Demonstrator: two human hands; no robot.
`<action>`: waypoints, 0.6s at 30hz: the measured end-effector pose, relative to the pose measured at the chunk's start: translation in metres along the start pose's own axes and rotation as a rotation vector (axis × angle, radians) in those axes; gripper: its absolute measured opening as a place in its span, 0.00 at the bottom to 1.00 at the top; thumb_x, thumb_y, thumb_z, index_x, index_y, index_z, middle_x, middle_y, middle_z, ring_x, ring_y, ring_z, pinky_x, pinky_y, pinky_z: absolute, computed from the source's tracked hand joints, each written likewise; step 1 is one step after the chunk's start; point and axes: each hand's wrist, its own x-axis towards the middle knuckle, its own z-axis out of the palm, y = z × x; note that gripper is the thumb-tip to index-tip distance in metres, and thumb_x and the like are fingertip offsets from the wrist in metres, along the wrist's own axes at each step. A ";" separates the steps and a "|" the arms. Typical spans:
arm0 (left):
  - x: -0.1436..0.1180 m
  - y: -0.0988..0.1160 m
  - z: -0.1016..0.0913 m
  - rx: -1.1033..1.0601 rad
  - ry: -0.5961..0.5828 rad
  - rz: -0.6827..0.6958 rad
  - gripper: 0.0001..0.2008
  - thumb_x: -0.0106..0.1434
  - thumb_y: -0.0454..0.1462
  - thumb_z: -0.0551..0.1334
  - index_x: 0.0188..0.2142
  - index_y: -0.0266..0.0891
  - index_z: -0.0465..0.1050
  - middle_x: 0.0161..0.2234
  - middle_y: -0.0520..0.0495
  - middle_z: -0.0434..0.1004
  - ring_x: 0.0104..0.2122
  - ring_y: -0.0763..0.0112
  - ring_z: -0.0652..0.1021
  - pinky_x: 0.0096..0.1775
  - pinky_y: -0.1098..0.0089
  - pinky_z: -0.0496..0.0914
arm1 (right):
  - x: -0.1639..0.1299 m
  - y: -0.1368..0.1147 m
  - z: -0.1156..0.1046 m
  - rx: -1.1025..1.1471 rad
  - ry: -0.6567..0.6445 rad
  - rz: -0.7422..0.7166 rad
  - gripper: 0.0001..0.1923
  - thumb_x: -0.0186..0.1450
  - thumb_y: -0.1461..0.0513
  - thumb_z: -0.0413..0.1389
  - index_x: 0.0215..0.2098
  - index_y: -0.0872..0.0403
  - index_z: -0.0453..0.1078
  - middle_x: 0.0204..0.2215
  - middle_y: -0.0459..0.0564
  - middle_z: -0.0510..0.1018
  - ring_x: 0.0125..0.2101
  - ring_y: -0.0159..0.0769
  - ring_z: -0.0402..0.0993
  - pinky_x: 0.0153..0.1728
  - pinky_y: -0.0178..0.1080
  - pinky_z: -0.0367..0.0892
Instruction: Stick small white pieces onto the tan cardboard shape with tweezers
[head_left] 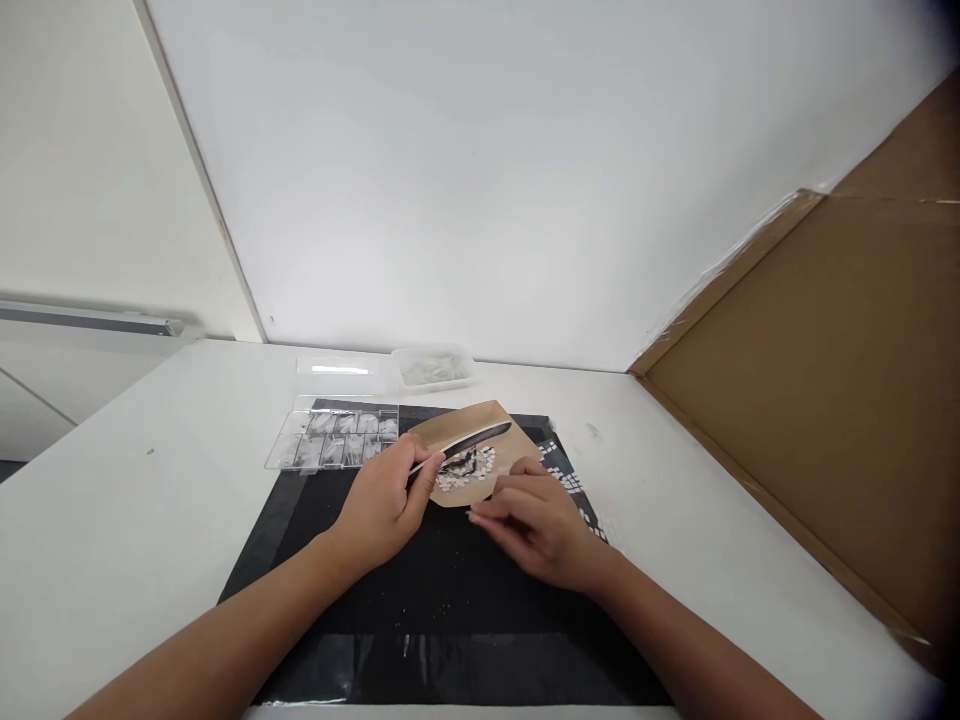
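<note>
The left hand (pixel 382 505) covers the near end of the dark tweezers (pixel 469 443); the small white pieces (pixel 469 470) on the brown paper (pixel 465 425) are too small to identify. At 12 o'clock from them, the clear tub's (pixel 433 367) contents are blurred; both forearms run off the bottom edge.

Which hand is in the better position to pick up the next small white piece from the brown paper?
Probably the left hand: it already holds the tweezers, whose tips lie over the white pieces on the brown paper. The right hand holds no tool and rests at the paper's near edge.

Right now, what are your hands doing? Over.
Left hand grip on dark tweezers. Right hand steadies brown paper with small white pieces. Clear divided box close behind.
</note>
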 end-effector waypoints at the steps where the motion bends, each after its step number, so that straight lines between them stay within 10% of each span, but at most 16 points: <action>1: 0.000 0.000 -0.001 0.007 0.010 0.001 0.14 0.75 0.44 0.51 0.33 0.42 0.65 0.30 0.49 0.74 0.31 0.67 0.75 0.35 0.66 0.66 | 0.000 -0.001 -0.001 0.013 -0.066 -0.020 0.04 0.71 0.63 0.57 0.37 0.52 0.71 0.24 0.42 0.73 0.25 0.30 0.67 0.35 0.39 0.59; 7: 0.000 0.001 -0.001 0.039 0.004 0.024 0.13 0.75 0.42 0.51 0.34 0.42 0.65 0.31 0.50 0.73 0.31 0.67 0.74 0.35 0.66 0.66 | 0.000 -0.010 -0.007 0.045 -0.356 0.049 0.10 0.74 0.61 0.52 0.35 0.52 0.72 0.27 0.45 0.75 0.26 0.31 0.67 0.28 0.35 0.56; 18: -0.002 -0.002 -0.001 0.086 -0.011 0.081 0.11 0.75 0.41 0.52 0.35 0.41 0.64 0.30 0.51 0.70 0.29 0.69 0.72 0.34 0.67 0.63 | -0.002 -0.011 -0.007 -0.022 -0.468 0.065 0.10 0.71 0.63 0.55 0.31 0.52 0.69 0.27 0.43 0.76 0.27 0.30 0.69 0.28 0.34 0.54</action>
